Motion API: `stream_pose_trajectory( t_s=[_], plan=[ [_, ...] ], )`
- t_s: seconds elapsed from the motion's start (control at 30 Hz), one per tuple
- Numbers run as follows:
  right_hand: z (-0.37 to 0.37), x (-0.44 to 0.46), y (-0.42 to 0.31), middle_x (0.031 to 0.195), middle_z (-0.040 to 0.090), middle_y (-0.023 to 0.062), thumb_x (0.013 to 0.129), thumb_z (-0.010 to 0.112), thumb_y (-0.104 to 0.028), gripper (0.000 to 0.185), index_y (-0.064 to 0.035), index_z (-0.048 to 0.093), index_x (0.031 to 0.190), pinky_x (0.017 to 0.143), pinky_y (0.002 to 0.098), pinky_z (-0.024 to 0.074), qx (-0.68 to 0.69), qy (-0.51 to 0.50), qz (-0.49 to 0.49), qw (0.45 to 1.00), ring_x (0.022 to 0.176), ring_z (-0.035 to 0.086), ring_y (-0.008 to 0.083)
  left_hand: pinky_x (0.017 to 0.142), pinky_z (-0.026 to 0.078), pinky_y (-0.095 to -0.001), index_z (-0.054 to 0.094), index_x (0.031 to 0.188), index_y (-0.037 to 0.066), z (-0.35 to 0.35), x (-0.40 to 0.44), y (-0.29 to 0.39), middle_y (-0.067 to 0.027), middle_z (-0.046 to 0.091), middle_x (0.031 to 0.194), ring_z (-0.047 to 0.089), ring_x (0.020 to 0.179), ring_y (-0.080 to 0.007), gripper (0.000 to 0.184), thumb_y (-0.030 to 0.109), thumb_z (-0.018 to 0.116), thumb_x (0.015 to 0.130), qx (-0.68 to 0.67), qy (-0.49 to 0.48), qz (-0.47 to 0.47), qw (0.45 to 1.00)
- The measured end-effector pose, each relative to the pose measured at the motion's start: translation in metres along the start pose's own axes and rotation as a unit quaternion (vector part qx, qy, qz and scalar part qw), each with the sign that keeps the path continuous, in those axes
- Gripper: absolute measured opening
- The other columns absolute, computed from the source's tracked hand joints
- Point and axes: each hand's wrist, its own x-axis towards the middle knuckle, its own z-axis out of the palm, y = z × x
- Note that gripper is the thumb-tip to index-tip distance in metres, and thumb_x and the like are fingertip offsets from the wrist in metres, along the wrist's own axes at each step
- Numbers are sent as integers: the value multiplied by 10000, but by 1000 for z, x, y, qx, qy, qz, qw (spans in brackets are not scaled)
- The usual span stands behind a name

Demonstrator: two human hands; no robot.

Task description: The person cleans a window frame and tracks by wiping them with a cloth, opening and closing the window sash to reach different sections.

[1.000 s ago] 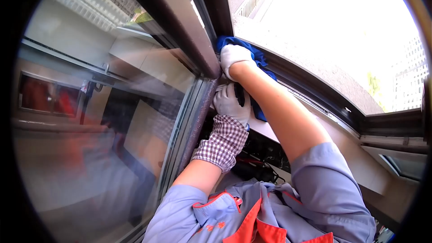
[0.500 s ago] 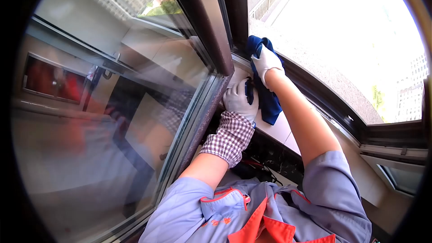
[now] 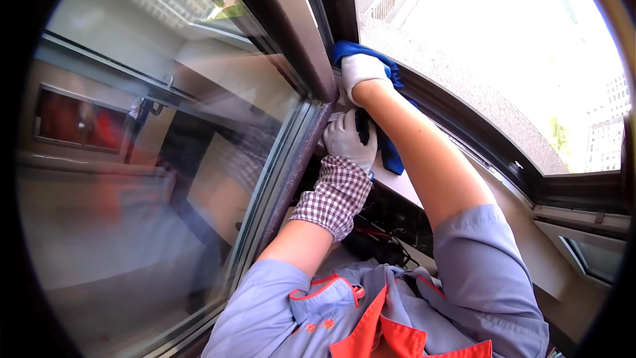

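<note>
My right hand [image 3: 364,78], in a white glove, presses a blue cloth [image 3: 392,159] into the corner of the dark window frame [image 3: 424,98]. Part of the cloth bunches up around the fingers, and its tail hangs down past my left hand. My left hand [image 3: 349,138], gloved and with a checked sleeve cover at the wrist, is closed around a small black object [image 3: 362,126] just above the light sill [image 3: 409,184]. Most of that object is hidden by the palm and fingers, so its kind does not show.
An open glass sash [image 3: 165,179] with a brown edge stands close on my left, full of reflections. Dark cables and a black item [image 3: 377,246] lie below the sill. Outside the opening runs a stone ledge [image 3: 464,93]. A small tilted window [image 3: 586,252] is at the right.
My right hand has moved left and slightly down with the cloth, deeper into the frame corner. The left hand has shifted slightly left, still gripping the black object.
</note>
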Motion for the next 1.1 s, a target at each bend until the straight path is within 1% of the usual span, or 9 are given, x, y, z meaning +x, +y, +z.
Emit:
stream_pose_trajectory(
  t_s=[0.1,0.23,0.4,0.63,0.73,0.8,1.0,1.03,1.1],
  plan=[
    [-16,-16,-7,1080,710,216,794,649,-19,183,-44,739,951,873,421,556,-80,-9,-17,997,1046,686,360,898,473,-507,612,1133,-2,-2,-2,-1,-228,657,1056,632,990,-402,415,265,708,829,-2,-12,-10,1000],
    [-22,-32,7,1095,687,218,845,622,-52,437,-195,581,1256,915,452,525,-2,62,28,998,1086,651,388,925,465,-502,612,1174,51,-2,1,-1,-184,665,1086,628,1026,-376,426,283,693,825,-34,-30,-20,999],
    [-4,-15,5,1220,628,255,916,635,-262,404,-31,593,1244,950,435,500,180,68,159,968,1126,608,415,936,464,-490,606,1189,66,0,-1,-3,-159,660,1125,625,1038,-366,429,285,689,829,-20,-34,-23,999],
    [11,-1,1,1092,682,246,772,691,-36,282,-71,670,1051,889,442,545,51,66,35,996,1061,664,383,914,461,-506,603,1143,36,-5,0,2,-188,662,1083,627,1004,-380,410,286,689,830,-16,-40,-27,999],
    [-5,-12,-1,1082,682,257,741,694,8,334,-68,653,1064,874,440,552,-12,3,13,1000,1062,667,378,878,465,-514,618,1118,27,-1,1,1,-211,675,1010,635,956,-401,381,260,694,826,-27,-2,-9,1000],
    [0,-20,15,1141,673,213,813,594,39,362,-116,630,1138,900,433,540,9,88,-37,995,1093,642,384,881,467,-510,621,1140,36,-1,-1,0,-205,680,1013,639,955,-398,391,258,692,826,-20,-2,-14,1000],
    [-20,-94,61,1148,685,162,882,564,-11,337,-109,613,1201,817,409,553,111,194,87,971,1043,671,332,891,484,-493,650,1144,71,-2,1,2,-183,699,1005,669,918,-365,355,259,657,843,-10,49,12,999],
    [-12,-108,76,1132,695,125,889,543,4,344,-89,612,1213,790,380,554,348,208,71,911,1001,680,277,892,486,-486,649,1133,65,-1,0,0,-179,698,1010,669,919,-358,354,273,654,846,6,39,0,999],
    [-16,-152,77,1096,696,50,886,471,61,371,-28,606,1220,745,293,553,715,219,24,664,920,665,148,872,489,-474,647,1108,52,4,0,-2,-167,696,1001,666,907,-346,360,311,646,857,29,47,2,998]
  ],
)
